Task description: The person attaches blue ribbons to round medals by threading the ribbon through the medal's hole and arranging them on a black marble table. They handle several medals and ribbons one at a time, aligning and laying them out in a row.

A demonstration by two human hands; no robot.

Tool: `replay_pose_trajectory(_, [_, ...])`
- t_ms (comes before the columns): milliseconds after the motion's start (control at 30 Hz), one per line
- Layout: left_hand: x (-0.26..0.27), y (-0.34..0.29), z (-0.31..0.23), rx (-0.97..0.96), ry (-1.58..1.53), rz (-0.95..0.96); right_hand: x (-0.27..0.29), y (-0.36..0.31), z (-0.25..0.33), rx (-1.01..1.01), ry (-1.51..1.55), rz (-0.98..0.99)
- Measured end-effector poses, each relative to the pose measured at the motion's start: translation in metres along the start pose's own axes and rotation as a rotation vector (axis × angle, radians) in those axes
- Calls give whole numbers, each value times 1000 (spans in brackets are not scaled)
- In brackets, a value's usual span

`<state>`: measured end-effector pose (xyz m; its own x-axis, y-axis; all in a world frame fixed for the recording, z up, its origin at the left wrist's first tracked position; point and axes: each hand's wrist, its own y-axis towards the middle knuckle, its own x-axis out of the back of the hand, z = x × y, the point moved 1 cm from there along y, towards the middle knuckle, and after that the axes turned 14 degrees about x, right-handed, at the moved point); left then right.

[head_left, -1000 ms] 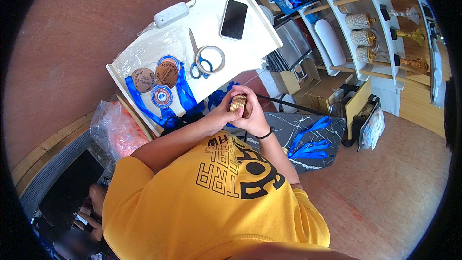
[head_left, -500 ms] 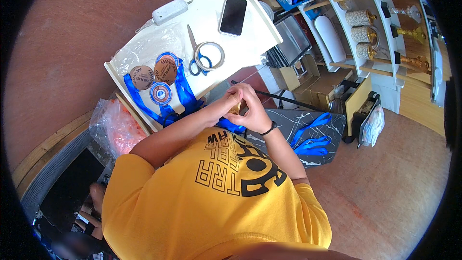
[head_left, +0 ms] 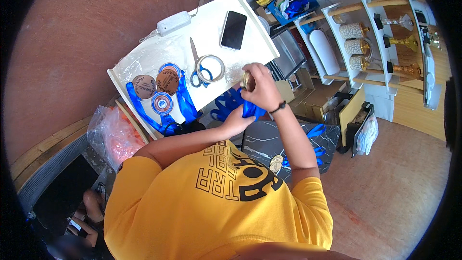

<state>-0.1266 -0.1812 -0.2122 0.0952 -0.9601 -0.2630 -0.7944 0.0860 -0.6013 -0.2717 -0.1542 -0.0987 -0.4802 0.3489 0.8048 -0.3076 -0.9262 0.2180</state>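
Note:
My right hand (head_left: 263, 89) grips a gold-coloured round medal (head_left: 248, 81) by its edge, over the right front edge of the white table. Blue ribbon (head_left: 252, 110) hangs just below it, with the fingers of my left hand (head_left: 236, 122) closed on it. More blue ribbon (head_left: 226, 106) dangles beyond the left hand. On the table lie a brown medal (head_left: 168, 83), a greyish-brown medal (head_left: 144, 86) and a medal with a blue rim (head_left: 162, 103), their blue ribbons drooping over the front edge. Part of another blue-rimmed medal shows behind them.
The white table (head_left: 250, 24) also bears scissors (head_left: 196, 62), a tape roll (head_left: 221, 69), a phone (head_left: 234, 30) and a white corded box (head_left: 173, 23). Gold medals (head_left: 275, 163) lie on a black marbled surface (head_left: 257, 139). Trophies (head_left: 353, 46) fill a shelf at right. A person sits lower left.
Both hands have moved away from my body and rightward, and have come apart. The gold medal and its ribbon now show plainly. Gold medals have come into sight on the marbled surface.

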Motion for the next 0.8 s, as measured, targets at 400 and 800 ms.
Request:
replay_pose_trajectory(400, [-27,-14,-13,196,668,46,-26,40,-81,-247,-108,165])
replay_pose_trajectory(800, [-25,-16,-2,143,577,159,-32,44,-113,-162,-198,120])
